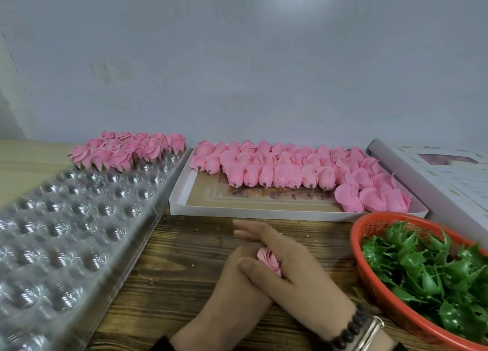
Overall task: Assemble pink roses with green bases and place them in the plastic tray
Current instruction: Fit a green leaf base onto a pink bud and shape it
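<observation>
- The right hand [298,268] lies over the left hand [237,284]; between them they hold a pink rose [269,262], with curled fingers [253,267] wrapped round it.
- Right of the fingers sits a red basket [369,268] of green bases [427,271].
- Left of them lies the clear tray [79,218], with finished roses [126,152] filling its far end.
- Beyond the fingers, a white box [264,213] holds rows of bare buds [290,168].

Right hand [287,266] overlaps left hand [237,284], both curled
</observation>
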